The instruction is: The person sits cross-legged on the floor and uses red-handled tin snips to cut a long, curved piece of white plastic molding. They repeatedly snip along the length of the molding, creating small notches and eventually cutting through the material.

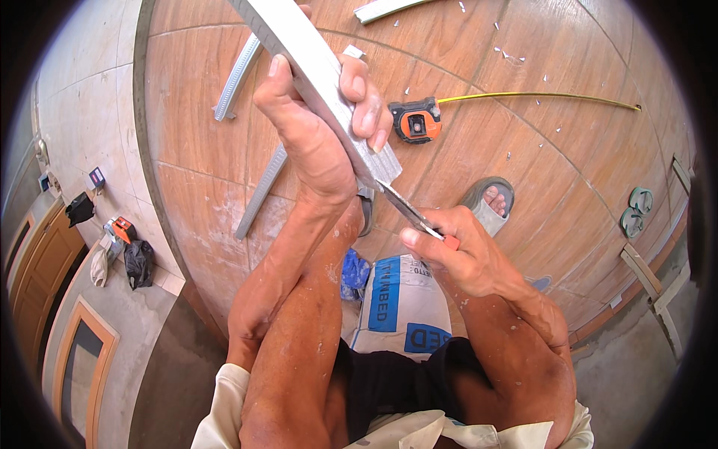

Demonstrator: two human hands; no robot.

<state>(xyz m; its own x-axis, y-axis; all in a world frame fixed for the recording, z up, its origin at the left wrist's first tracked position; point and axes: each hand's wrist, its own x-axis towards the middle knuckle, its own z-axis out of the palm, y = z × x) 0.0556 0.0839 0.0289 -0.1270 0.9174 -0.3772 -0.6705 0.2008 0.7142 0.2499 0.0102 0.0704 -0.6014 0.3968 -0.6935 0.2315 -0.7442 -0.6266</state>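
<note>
My left hand (314, 142) grips a long silvery metal channel (299, 52), thumb on one side and fingers curled over the other. The channel slants from the top edge of the view down to its end in front of my knees. Closed round tin snips (407, 208) with a red grip is my right hand (475, 254). The blades meet the channel's near end; whether they have bitten into the metal I cannot tell. On the tiled floor, to the right of the channel, lies an orange and black tape measure (416, 122) with its yellow blade (538, 95) pulled out.
Ridged metal strips (262, 191) lie left of my left arm, and another metal piece (389, 9) lies at the top. Small metal scraps (508, 55) litter the floor. A white and blue sack (400, 307) sits between my legs. Green flip-flops (636, 213) are far right.
</note>
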